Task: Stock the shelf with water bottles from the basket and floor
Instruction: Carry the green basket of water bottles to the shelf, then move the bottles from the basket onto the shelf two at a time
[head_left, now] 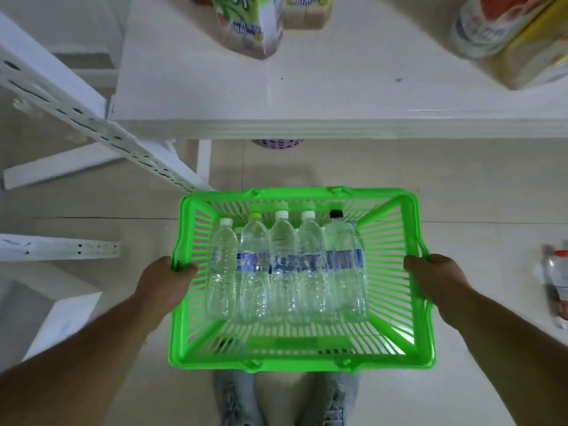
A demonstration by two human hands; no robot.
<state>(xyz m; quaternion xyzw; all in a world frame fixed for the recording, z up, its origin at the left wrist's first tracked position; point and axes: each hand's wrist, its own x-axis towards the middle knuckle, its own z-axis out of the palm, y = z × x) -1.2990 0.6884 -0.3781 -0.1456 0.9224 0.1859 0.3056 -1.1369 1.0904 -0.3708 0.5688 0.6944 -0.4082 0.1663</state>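
A bright green plastic basket (396, 361) hangs in front of me above the floor. My left hand (167, 279) grips its left rim and my right hand (431, 279) grips its right rim. Several clear water bottles (284, 272) lie side by side in it, caps pointing toward the shelf, most with blue labels. One cap is yellow and one is black. The white shelf board (307, 87) sits just beyond the basket. Another bottle (558, 284) with a red cap lies on the floor at the right edge.
Cartons and packs stand on the shelf: a green one (249, 23) at top centre, a yellow pack (516, 35) at top right. A perforated white upright (92, 124) slants at left. A purple basket (276, 144) peeks from under the shelf. My shoes (236, 401) are below.
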